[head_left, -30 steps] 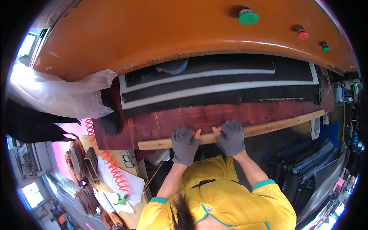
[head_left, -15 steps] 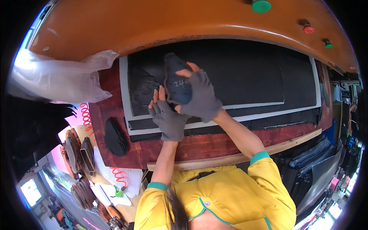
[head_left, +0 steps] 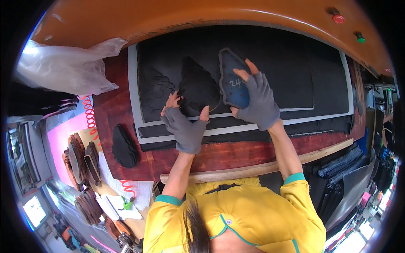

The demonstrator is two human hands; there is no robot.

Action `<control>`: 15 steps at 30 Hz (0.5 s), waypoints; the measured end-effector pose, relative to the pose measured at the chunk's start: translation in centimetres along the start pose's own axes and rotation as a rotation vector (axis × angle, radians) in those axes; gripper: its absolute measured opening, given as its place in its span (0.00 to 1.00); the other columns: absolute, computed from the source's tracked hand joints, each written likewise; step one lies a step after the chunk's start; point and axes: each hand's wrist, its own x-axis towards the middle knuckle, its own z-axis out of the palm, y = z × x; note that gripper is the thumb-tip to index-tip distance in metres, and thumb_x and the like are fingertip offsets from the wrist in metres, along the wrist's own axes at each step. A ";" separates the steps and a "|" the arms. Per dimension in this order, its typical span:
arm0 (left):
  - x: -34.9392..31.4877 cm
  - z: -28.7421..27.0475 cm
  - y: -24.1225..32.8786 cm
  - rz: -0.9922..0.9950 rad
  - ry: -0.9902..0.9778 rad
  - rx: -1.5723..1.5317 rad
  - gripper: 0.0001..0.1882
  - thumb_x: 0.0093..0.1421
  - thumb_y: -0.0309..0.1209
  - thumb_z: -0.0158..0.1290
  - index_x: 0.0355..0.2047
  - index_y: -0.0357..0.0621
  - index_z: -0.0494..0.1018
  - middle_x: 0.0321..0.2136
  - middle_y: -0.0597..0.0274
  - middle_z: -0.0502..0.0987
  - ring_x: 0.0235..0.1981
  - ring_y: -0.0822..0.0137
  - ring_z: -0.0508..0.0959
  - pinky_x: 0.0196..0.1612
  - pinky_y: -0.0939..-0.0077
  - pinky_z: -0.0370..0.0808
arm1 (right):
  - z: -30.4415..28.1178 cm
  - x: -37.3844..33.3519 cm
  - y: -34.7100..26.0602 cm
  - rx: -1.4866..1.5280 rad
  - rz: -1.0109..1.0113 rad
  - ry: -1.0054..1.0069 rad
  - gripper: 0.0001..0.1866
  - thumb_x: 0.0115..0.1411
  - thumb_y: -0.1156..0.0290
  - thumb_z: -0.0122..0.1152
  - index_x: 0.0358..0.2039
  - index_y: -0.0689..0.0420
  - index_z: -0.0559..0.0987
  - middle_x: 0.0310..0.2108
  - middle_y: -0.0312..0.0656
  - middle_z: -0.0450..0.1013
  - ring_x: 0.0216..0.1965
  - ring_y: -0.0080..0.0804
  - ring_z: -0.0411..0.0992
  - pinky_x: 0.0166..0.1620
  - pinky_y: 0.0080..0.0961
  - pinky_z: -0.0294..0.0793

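Note:
My right hand point(head_left: 257, 95) grips a shaped cutting die point(head_left: 236, 86) by its edges, thumb at the lower end and fingers at the right. The die has a blue-grey face with chalk marks and a wavy rim. Left of it lies a stack of black cut pieces point(head_left: 197, 82) with layered edges, on the black sheet material point(head_left: 278, 71). My left hand point(head_left: 184, 124) spans the near end of that stack, fingers on its left side and thumb on its right. Both hands wear grey fingerless gloves. Cut-out outlines mark the sheet farther left.
An orange machine body point(head_left: 168, 19) with red and green buttons curves over the far side. A dark-red board point(head_left: 228, 160) lies under the sheets. On its left rest more black cut pieces point(head_left: 125, 147). Clear plastic point(head_left: 80, 65) hangs at the left; several dies point(head_left: 76, 160) stand below it.
My right hand has moved right with the die, uncovering the black cut pieces. My left hand has spread its thumb and fingers around their near end. The view has shifted slightly.

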 end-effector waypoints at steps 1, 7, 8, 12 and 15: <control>-0.2 -0.1 0.4 -0.042 0.058 -0.095 0.33 0.51 0.47 0.64 0.51 0.41 0.68 0.54 0.49 0.70 0.61 0.49 0.65 0.62 0.52 0.56 | 0.1 -0.5 0.0 -0.028 0.055 0.043 0.48 0.33 0.68 0.78 0.58 0.51 0.67 0.63 0.56 0.57 0.58 0.58 0.63 0.57 0.45 0.67; -0.9 0.1 2.4 0.362 -0.162 0.192 0.26 0.56 0.41 0.58 0.52 0.43 0.70 0.58 0.48 0.66 0.60 0.46 0.64 0.61 0.48 0.56 | 0.6 -3.0 1.1 0.050 0.040 0.125 0.46 0.39 0.64 0.79 0.60 0.53 0.66 0.62 0.56 0.61 0.58 0.54 0.66 0.56 0.41 0.70; -0.8 0.7 2.5 0.381 -0.196 0.211 0.25 0.57 0.42 0.57 0.51 0.44 0.70 0.57 0.49 0.66 0.60 0.46 0.64 0.61 0.48 0.56 | 0.8 -3.1 1.7 0.109 0.039 0.130 0.46 0.40 0.62 0.79 0.59 0.54 0.65 0.61 0.57 0.62 0.57 0.55 0.67 0.56 0.42 0.70; 0.4 3.2 1.9 0.379 -0.209 0.200 0.23 0.57 0.44 0.56 0.48 0.43 0.72 0.54 0.49 0.69 0.59 0.47 0.66 0.60 0.47 0.57 | 1.9 -2.0 4.3 0.208 0.055 0.145 0.45 0.41 0.60 0.79 0.59 0.55 0.66 0.61 0.57 0.62 0.57 0.54 0.67 0.55 0.41 0.71; 2.1 4.3 1.4 0.384 -0.203 0.215 0.23 0.57 0.44 0.56 0.48 0.42 0.72 0.53 0.48 0.69 0.59 0.47 0.65 0.59 0.47 0.58 | 2.4 0.0 5.4 0.116 -0.001 0.168 0.45 0.40 0.65 0.80 0.58 0.54 0.66 0.62 0.56 0.62 0.56 0.53 0.70 0.53 0.39 0.74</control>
